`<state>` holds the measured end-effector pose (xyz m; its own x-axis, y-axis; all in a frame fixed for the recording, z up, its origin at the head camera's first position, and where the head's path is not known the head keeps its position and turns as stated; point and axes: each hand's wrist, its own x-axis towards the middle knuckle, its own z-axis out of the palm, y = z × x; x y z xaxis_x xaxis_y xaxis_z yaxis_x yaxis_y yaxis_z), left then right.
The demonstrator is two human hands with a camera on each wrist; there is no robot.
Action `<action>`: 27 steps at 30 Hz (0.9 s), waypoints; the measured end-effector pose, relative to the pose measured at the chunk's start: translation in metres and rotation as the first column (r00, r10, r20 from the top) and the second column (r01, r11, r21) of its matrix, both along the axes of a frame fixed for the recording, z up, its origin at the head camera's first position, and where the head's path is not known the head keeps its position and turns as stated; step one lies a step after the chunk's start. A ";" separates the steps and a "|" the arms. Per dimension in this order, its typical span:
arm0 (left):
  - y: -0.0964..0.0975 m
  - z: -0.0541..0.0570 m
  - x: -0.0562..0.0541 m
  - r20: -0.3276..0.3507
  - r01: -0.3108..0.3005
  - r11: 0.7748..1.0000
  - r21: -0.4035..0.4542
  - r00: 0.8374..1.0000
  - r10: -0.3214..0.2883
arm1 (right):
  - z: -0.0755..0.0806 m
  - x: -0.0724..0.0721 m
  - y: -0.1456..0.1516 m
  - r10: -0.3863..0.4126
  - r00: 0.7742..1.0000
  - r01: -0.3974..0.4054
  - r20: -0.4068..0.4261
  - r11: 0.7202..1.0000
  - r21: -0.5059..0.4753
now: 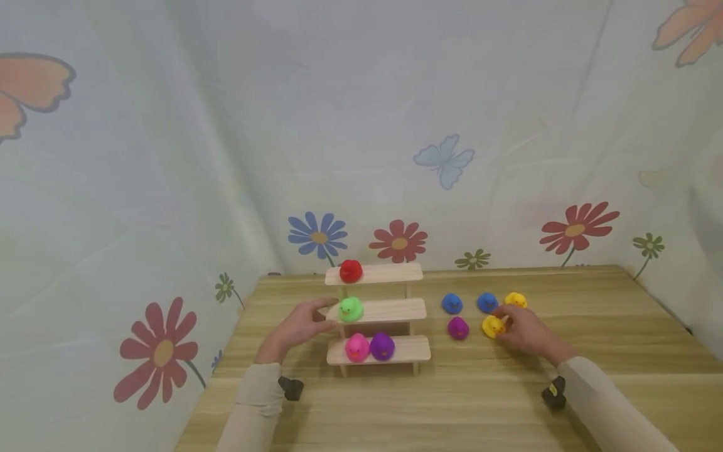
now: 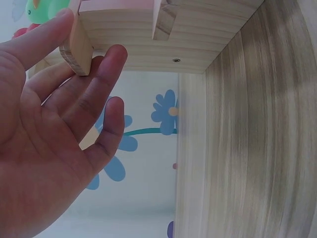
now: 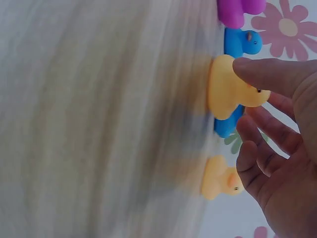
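At the left end of the three-tier wooden shelf (image 1: 395, 309), my left hand (image 1: 301, 324) grips the middle board, thumb on one side and fingers on the other. A green rubber duck (image 1: 351, 309) sits on that board, close to the thumb. My right hand (image 1: 528, 331) pinches a yellow rubber duck (image 3: 223, 89) between thumb and fingers; it stands upright at the table surface. Behind it are a blue duck (image 1: 487, 302) and a second yellow duck (image 1: 516, 300). A purple duck (image 1: 458, 328) is to its left.
On the top board sits a red duck (image 1: 351, 271). The bottom board bears a pink duck (image 1: 357, 347) and a dark purple duck (image 1: 382, 346). Another blue duck (image 1: 452, 303) stands right of the shelf. A flowered curtain (image 1: 350, 125) hangs behind the wooden table (image 1: 452, 408).
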<state>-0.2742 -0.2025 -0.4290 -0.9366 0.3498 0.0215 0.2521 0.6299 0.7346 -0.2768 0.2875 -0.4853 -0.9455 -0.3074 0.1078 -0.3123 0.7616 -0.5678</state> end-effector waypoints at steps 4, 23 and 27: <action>0.000 0.000 0.000 -0.012 0.006 1.000 -0.002 1.000 -0.006 | 0.007 0.005 -0.004 0.022 0.998 -0.021 -0.061 0.999 0.025; 0.000 0.000 0.001 -0.010 0.005 1.000 -0.001 1.000 -0.005 | 0.048 0.043 -0.067 0.192 0.942 -0.171 -0.275 0.980 0.099; 0.000 0.001 0.001 -0.010 0.007 1.000 -0.007 1.000 -0.007 | 0.048 0.047 -0.083 0.275 0.889 -0.254 -0.366 0.962 0.103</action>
